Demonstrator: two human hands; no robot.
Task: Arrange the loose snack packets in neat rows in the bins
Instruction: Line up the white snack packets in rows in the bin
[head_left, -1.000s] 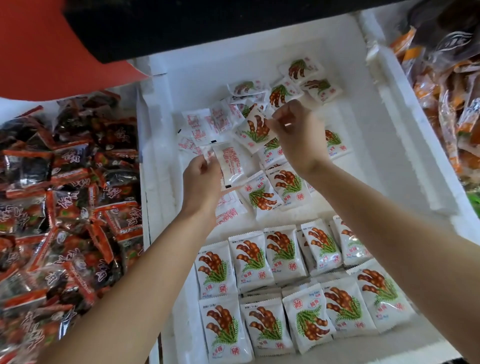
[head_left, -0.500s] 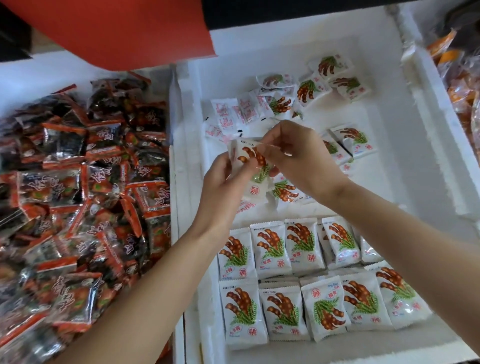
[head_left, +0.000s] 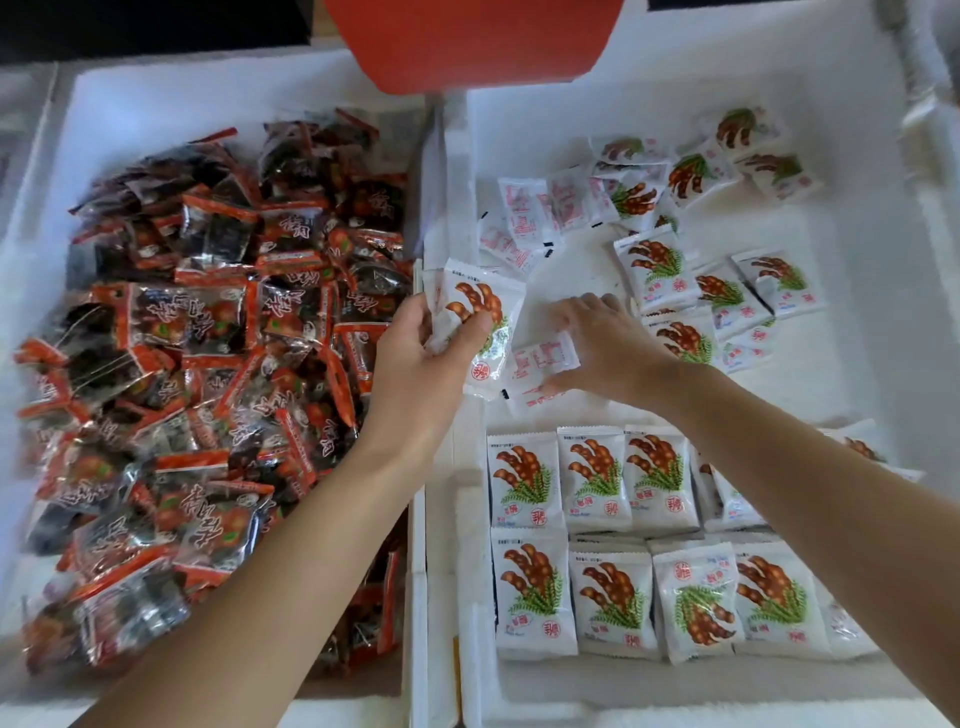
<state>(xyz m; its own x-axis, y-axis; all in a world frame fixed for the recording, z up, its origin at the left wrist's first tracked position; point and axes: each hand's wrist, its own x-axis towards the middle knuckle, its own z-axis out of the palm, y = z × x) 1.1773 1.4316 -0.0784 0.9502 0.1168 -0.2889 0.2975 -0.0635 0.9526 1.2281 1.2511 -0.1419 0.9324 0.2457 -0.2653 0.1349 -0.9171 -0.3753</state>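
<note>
Both our hands work over the right bin (head_left: 857, 364). Our left hand (head_left: 421, 364) grips a few white packets (head_left: 485, 306), thumb across the printed front. Just right of it, our right hand (head_left: 608, 348) lies on a face-down packet (head_left: 540, 358), fingers loosely spread; we cannot tell whether it grips. Neat rows (head_left: 592, 480) fill the near end, loose packets (head_left: 675, 197) lie far, and dark red packets (head_left: 208, 338) heap the left bin (head_left: 156, 104).
</note>
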